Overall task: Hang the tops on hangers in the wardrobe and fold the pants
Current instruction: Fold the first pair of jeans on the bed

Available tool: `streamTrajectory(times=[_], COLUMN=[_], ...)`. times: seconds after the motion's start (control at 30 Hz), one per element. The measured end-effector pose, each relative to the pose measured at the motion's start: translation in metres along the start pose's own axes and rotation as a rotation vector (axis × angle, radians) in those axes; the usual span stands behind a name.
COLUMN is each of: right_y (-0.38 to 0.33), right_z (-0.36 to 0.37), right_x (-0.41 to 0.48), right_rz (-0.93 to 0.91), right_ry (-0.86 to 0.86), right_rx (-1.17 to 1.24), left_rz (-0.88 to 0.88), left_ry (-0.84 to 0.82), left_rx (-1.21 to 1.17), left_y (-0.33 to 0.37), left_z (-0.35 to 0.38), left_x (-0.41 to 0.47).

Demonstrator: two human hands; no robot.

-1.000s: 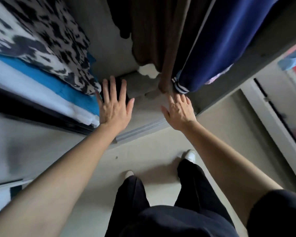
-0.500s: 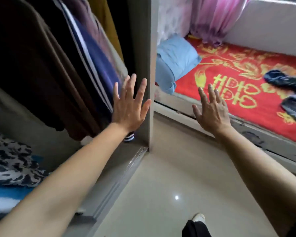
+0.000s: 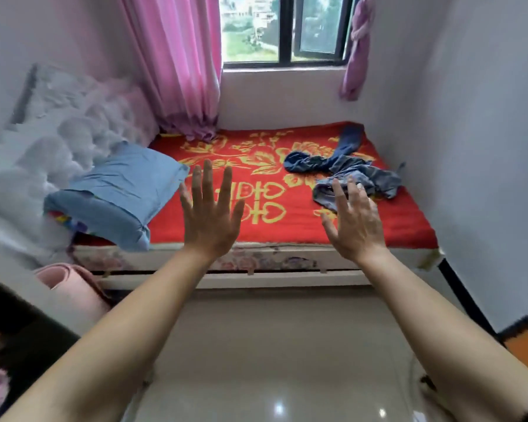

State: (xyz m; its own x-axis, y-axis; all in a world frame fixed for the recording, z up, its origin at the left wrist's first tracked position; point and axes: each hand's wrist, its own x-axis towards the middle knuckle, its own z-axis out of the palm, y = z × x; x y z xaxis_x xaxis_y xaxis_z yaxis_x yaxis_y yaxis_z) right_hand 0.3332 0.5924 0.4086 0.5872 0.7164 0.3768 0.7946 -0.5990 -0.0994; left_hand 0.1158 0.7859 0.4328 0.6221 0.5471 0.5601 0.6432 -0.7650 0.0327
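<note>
I see my left hand [image 3: 209, 220] and right hand [image 3: 355, 222] raised, fingers straight and spread, holding nothing, while the crumpled denim pants [image 3: 363, 178] lie in a limp heap beside a dark blue garment [image 3: 310, 162] on the right of the red, gold-patterned blanket [image 3: 287, 229].

- Floor [image 3: 272, 345]: bare tiles, open up to the bed frame [image 3: 256, 281].
- Red blanket [image 3: 287, 226]: middle strip bare, passable between the blue pillow [image 3: 119, 196] at left, which overhangs the near bed edge, and the crumpled blue garments [image 3: 378, 179] at right rear.
- Left limit: tufted headboard [image 3: 73, 132].
- Right limit: wall [image 3: 470, 147], against the bed.
- Far left corner: pink curtain [image 3: 180, 71], bunched on the blanket.
- Lower left: pink roll [image 3: 70, 284] near the frame.
</note>
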Motion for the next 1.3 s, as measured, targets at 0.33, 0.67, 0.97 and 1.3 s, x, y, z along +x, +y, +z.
streamTrajectory(times=[0.33, 0.67, 0.97, 1.3], right_y=[0.151, 0.254, 0.351, 0.490], right_z=[0.065, 0.144, 0.177, 0.266], right_x=[0.066, 0.236, 0.343, 0.456], right_rz=[0.216, 0.327, 0.493, 0.523], right_ry=[-0.119, -0.205, -0.206, -0.297], right_rx=[0.047, -0.076, -0.116, -0.033], left_rz=[0.154, 0.146, 0.306, 0.280], left_ry=[-0.185, -0.271, -0.343, -0.400], left_rx=[-0.087, -0.187, -0.244, -0.181], left_y=[0.116, 0.163, 0.241, 0.346], left_z=[0.118, 0.274, 0.377, 0.508], left_x=[0.102, 0.283, 0.433, 0.538])
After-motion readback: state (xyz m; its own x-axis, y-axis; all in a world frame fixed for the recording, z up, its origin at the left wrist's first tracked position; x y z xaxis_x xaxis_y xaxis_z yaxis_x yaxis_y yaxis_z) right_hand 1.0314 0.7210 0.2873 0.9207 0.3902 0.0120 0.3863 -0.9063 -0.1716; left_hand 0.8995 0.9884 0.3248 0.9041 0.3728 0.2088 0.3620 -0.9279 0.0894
